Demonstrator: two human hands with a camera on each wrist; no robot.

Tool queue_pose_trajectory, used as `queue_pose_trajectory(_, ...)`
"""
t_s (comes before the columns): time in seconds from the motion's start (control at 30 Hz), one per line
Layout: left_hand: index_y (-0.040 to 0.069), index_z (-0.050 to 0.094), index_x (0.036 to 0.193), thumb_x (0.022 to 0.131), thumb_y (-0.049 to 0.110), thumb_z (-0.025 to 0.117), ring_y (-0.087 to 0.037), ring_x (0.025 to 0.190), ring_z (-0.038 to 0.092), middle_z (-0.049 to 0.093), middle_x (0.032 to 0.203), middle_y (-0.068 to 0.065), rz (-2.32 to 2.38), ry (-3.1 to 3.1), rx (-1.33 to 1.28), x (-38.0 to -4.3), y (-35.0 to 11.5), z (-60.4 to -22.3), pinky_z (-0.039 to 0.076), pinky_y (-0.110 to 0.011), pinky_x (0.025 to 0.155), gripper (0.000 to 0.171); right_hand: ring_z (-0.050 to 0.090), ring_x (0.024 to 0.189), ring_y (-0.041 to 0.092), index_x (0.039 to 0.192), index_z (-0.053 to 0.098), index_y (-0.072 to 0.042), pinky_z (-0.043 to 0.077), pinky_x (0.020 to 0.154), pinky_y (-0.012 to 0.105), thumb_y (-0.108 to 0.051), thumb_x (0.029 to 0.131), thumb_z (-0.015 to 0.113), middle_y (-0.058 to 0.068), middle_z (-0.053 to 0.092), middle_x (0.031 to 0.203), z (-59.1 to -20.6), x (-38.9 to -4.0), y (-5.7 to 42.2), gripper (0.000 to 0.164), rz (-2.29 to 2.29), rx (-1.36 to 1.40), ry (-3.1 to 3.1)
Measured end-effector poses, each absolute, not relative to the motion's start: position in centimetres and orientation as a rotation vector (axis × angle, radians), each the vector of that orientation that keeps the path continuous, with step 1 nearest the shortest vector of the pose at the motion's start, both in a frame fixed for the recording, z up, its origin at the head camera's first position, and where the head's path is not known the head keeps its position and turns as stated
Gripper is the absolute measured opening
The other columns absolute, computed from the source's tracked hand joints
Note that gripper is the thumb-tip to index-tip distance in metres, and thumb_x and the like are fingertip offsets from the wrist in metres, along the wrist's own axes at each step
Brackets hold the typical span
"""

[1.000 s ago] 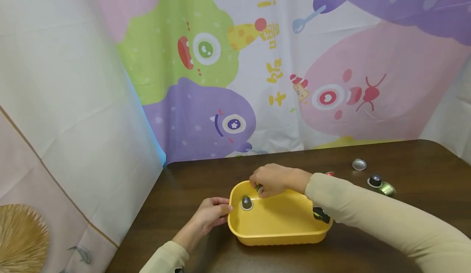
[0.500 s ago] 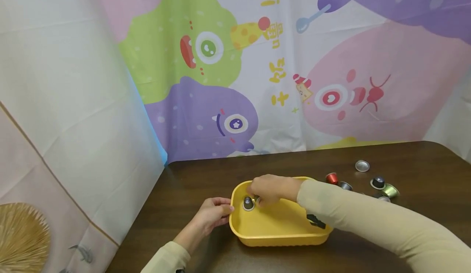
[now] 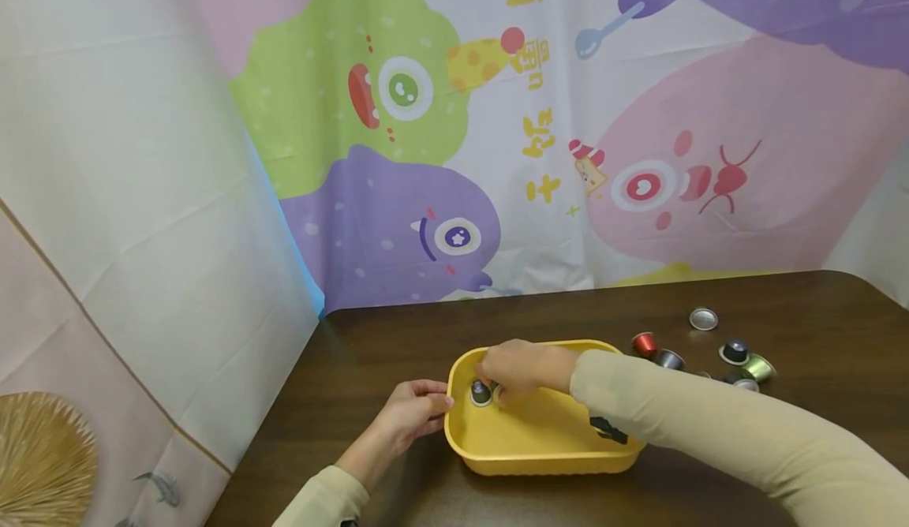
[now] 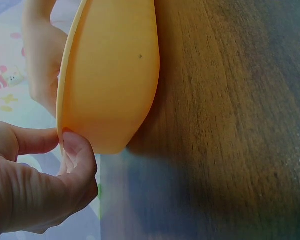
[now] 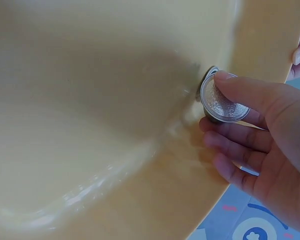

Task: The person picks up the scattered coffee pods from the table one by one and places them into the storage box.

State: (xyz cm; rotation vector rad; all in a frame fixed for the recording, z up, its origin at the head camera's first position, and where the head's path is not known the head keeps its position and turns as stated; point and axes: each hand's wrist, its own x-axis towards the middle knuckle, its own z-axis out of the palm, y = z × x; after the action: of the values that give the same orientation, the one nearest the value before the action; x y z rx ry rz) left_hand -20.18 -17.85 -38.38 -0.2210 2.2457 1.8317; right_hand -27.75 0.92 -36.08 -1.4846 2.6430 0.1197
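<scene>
Over the last second, the held metallic capsule with a silver foil lid [image 5: 218, 108] has been lowered by the right hand [image 3: 524, 365] from near the far wall into the left end of the yellow, rounded-rectangular plastic tray [image 3: 547, 459]. It has been brought just to the right of the small dark capsule with a pale rim [image 3: 480, 394], which stands upright on the tray floor. It is pinched between thumb and fingers, with its lid facing sideways; whether the two capsules touch cannot be told. The tray's left rim is pinched by the left hand [image 3: 413, 411], as it was before. To the right, more capsules have been uncovered by the sleeve on the dark wooden table [image 3: 383, 334], among them a shiny red one [image 3: 644, 344] and a pale green one [image 3: 761, 368]. The placing of the held capsule is judged to be nearly done, as no release is shown.
</scene>
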Motion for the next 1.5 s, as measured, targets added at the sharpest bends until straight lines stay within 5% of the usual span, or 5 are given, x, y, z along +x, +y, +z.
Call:
queue_pose_trajectory(0.73,-0.013,0.053,0.119,0.088,0.001,0.059,-0.015,0.086,0.060,0.059,0.096,-0.009,1.820,2.253,-0.239,-20.2,-17.8,-38.3,0.058,-0.033,0.078,0.034,0.052,0.062,0.013,0.079,0.062,-0.012,0.051,0.058,0.030,-0.017,0.075,0.072,0.001,0.065,0.076,-37.3,-27.3,0.4,0.012,0.293,-1.481,2.849)
queue_pose_trajectory(1.03,-0.014,0.053,0.119,0.088,0.001,0.059,-0.015,0.086,0.061,0.061,0.097,-0.010,1.821,2.253,-0.238,-20.2,-17.8,-38.3,0.058,-0.036,0.081,0.035,0.042,0.061,0.011,0.079,0.059,-0.013,0.045,0.055,0.028,-0.018,0.078,0.070,0.000,0.057,0.072,-36.8,-27.2,0.4,0.012,0.220,-1.411,2.830)
queue_pose_trajectory(1.5,-0.013,0.053,0.120,0.089,0.002,0.058,-0.015,0.085,0.061,0.061,0.098,-0.011,1.814,2.259,-0.236,-20.1,-17.7,-38.2,0.057,-0.028,0.073,0.035,0.046,0.063,0.010,0.083,0.061,-0.012,0.044,0.058,0.027,-0.025,0.084,0.072,-0.002,0.057,0.073,-34.9,-26.7,1.6,0.017,0.160,-1.341,2.789)
